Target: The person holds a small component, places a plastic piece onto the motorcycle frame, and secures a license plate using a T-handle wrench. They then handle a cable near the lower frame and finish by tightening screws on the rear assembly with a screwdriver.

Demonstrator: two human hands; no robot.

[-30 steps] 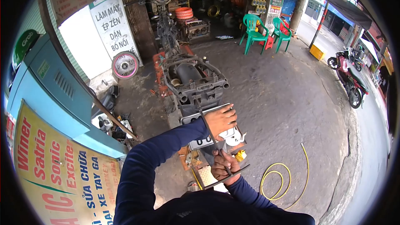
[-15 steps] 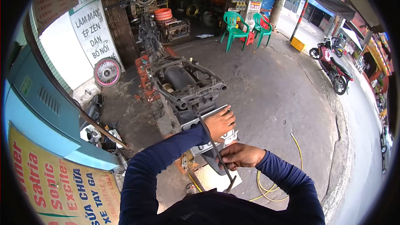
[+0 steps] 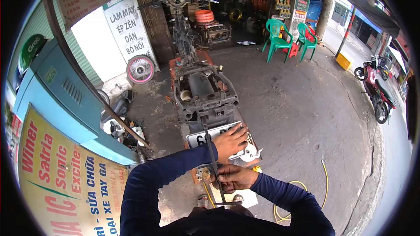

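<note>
A stripped motorbike frame stands in front of me, its tail end toward me. My left hand lies on the white number plate at the rear of the bike and holds it. My right hand is closed around the shaft of a long T-handle wrench, whose tip points up at the bike's tail below the frame tubes. The wrench's cross handle sits low, near my chest. Both arms wear dark blue sleeves.
A blue cabinet and a yellow sign board stand at left. Loose parts lie beside the bike, a pink-rimmed wheel leans on the wall. A yellow hose coils at right. Green chairs and a parked motorbike stand farther off.
My right hand has turned the T-handle wrench while staying on its shaft. My left hand stays on the number plate. My head has shifted, so the view swings back left.
</note>
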